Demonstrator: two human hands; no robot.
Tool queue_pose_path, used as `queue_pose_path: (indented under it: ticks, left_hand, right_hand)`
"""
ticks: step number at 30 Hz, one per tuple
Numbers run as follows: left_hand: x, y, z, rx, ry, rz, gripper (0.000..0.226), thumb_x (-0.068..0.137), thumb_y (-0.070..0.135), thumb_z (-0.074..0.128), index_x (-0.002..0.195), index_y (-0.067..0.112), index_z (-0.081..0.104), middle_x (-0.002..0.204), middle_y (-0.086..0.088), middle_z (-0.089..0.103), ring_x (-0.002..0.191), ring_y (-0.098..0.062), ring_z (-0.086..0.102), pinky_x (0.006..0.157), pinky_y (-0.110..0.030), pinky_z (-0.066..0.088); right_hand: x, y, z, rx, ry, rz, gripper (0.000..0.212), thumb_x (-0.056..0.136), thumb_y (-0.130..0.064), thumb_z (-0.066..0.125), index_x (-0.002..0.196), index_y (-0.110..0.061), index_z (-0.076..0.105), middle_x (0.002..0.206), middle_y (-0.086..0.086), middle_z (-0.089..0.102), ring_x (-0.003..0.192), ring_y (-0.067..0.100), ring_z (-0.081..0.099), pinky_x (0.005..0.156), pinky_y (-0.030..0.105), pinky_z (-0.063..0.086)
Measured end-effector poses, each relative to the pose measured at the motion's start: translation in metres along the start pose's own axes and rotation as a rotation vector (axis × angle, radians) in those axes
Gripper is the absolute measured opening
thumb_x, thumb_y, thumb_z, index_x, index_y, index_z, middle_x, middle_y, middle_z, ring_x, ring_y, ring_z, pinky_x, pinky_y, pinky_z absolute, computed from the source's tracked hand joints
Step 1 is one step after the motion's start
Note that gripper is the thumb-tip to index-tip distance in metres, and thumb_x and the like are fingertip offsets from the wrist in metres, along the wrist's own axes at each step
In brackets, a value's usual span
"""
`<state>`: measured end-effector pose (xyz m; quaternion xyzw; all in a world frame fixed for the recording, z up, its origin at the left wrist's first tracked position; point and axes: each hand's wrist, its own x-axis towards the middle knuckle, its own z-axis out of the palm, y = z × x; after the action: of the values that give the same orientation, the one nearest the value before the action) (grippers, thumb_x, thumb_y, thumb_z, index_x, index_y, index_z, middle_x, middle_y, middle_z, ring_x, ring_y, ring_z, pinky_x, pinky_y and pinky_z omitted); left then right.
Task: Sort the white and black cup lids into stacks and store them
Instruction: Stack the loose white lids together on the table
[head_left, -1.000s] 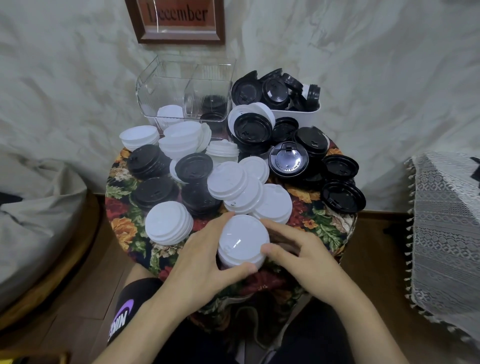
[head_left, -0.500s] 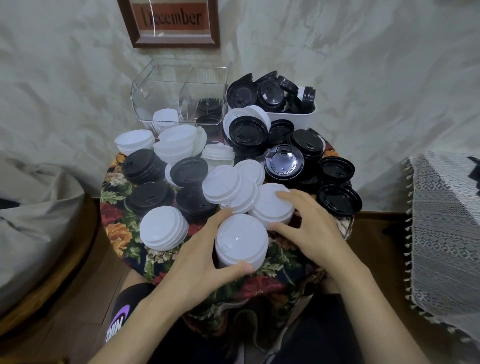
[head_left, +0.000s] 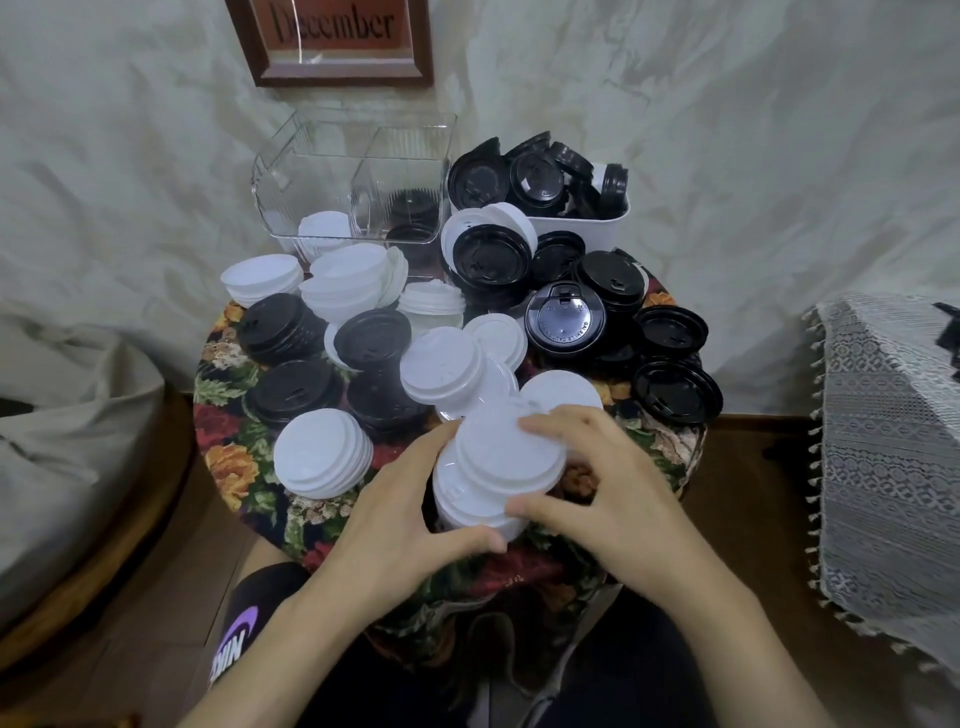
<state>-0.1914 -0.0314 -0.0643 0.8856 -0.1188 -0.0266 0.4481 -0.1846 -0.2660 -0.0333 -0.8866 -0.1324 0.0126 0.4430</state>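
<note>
Currently in the lower centre of the frame: white lid stack (head_left: 485, 486), top lids sitting tilted and off-centre. Left hand (head_left: 410, 519) wrapped around the stack's near side, thumb across its base. Right hand (head_left: 608, 499) pinching the upper lids between fingertips and thumb.

Recommended: square the upper lids over the base, press straight down until seated, steady the base throughout.

Around it, loose white and black lids crowding a floral-covered round table (head_left: 228, 452). Upper centre: clear divided bin (head_left: 311, 171), holding few lids; beside it, white tub (head_left: 582, 226) of black lids. Behind, mottled wall and framed "December" sign (head_left: 332, 41).
</note>
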Motion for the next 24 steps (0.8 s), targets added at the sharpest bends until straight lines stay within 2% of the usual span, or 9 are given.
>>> queue_pose_path:
  ticks: [1, 3, 7, 11, 15, 17, 20, 22, 24]
  left_hand:
    - [0.0, 0.0, 0.0, -0.003, 0.005, -0.006, 0.099, 0.06, 0.064, 0.091, 0.134, 0.076, 0.027, 0.139, 0.05, 0.043, 0.131, 0.023, 0.039, 0.101, -0.012, 0.036]
    - [0.0, -0.001, 0.0, -0.015, 0.01, -0.023, 0.102, 0.059, 0.059, 0.093, 0.132, 0.078, 0.024, 0.137, 0.049, 0.045, 0.131, 0.021, 0.04, 0.102, -0.014, 0.036]
    - [-0.001, -0.001, 0.0, -0.03, 0.006, -0.037, 0.102, 0.059, 0.06, 0.092, 0.14, 0.066, 0.031, 0.138, 0.04, 0.051, 0.132, 0.013, 0.044, 0.108, -0.029, 0.042]
    - [-0.001, 0.001, -0.001, -0.037, -0.003, -0.031, 0.104, 0.058, 0.072, 0.087, 0.144, 0.063, 0.03, 0.14, 0.039, 0.05, 0.133, 0.012, 0.045, 0.11, -0.03, 0.042]
    - [-0.002, 0.001, -0.001, -0.032, -0.019, -0.017, 0.109, 0.06, 0.069, 0.087, 0.15, 0.06, 0.027, 0.147, 0.038, 0.044, 0.138, 0.009, 0.042, 0.114, -0.037, 0.041]
    - [-0.002, 0.002, -0.001, -0.027, -0.017, -0.009, 0.109, 0.061, 0.066, 0.089, 0.15, 0.061, 0.026, 0.147, 0.04, 0.042, 0.138, 0.012, 0.039, 0.115, -0.034, 0.04]
    - [-0.001, 0.002, -0.002, -0.034, -0.025, 0.0, 0.108, 0.064, 0.063, 0.09, 0.15, 0.061, 0.026, 0.148, 0.042, 0.041, 0.138, 0.014, 0.039, 0.113, -0.033, 0.04]
    - [-0.001, 0.001, -0.002, -0.032, -0.03, 0.009, 0.107, 0.064, 0.064, 0.09, 0.149, 0.063, 0.024, 0.147, 0.043, 0.042, 0.137, 0.014, 0.04, 0.111, -0.029, 0.04]
    - [-0.002, 0.0, -0.002, -0.027, -0.03, 0.021, 0.106, 0.065, 0.06, 0.091, 0.144, 0.07, 0.022, 0.141, 0.048, 0.043, 0.132, 0.019, 0.041, 0.104, -0.019, 0.038]
  right_hand:
    - [-0.002, -0.001, 0.005, -0.004, -0.027, 0.011, 0.063, 0.075, -0.055, 0.083, 0.133, -0.048, 0.058, 0.133, -0.033, 0.044, 0.127, -0.004, 0.046, 0.107, 0.033, 0.043]
    - [-0.003, -0.002, 0.011, 0.008, -0.051, 0.018, 0.065, 0.075, -0.058, 0.08, 0.134, -0.049, 0.056, 0.136, -0.035, 0.04, 0.131, -0.005, 0.043, 0.109, 0.037, 0.043]
    - [-0.004, -0.001, 0.014, 0.025, -0.079, 0.024, 0.062, 0.073, -0.064, 0.078, 0.13, -0.055, 0.055, 0.149, -0.044, 0.029, 0.14, -0.011, 0.032, 0.117, 0.037, 0.037]
    - [-0.005, -0.003, 0.013, 0.017, -0.07, 0.013, 0.056, 0.079, -0.057, 0.079, 0.131, -0.051, 0.058, 0.141, -0.046, 0.037, 0.135, -0.017, 0.034, 0.114, 0.029, 0.037]
    - [-0.005, -0.007, 0.015, 0.033, -0.063, 0.01, 0.061, 0.074, -0.065, 0.075, 0.131, -0.05, 0.058, 0.141, -0.034, 0.044, 0.136, -0.003, 0.042, 0.109, 0.038, 0.044]
    - [-0.004, -0.008, 0.016, 0.033, -0.038, 0.004, 0.064, 0.074, -0.061, 0.078, 0.133, -0.052, 0.053, 0.139, -0.031, 0.047, 0.133, 0.001, 0.045, 0.106, 0.039, 0.046]
    - [-0.004, -0.006, 0.015, 0.072, 0.003, 0.036, 0.078, 0.074, -0.055, 0.084, 0.139, -0.059, 0.042, 0.134, -0.038, 0.046, 0.128, -0.006, 0.048, 0.104, 0.033, 0.047]
    - [-0.004, -0.004, 0.012, 0.113, 0.036, 0.073, 0.086, 0.072, -0.061, 0.083, 0.145, -0.059, 0.037, 0.131, -0.041, 0.044, 0.121, -0.011, 0.051, 0.101, 0.034, 0.049]
    - [-0.003, -0.003, 0.008, 0.173, 0.091, 0.107, 0.09, 0.069, -0.068, 0.078, 0.149, -0.053, 0.039, 0.133, -0.038, 0.045, 0.118, -0.011, 0.053, 0.1, 0.039, 0.052]
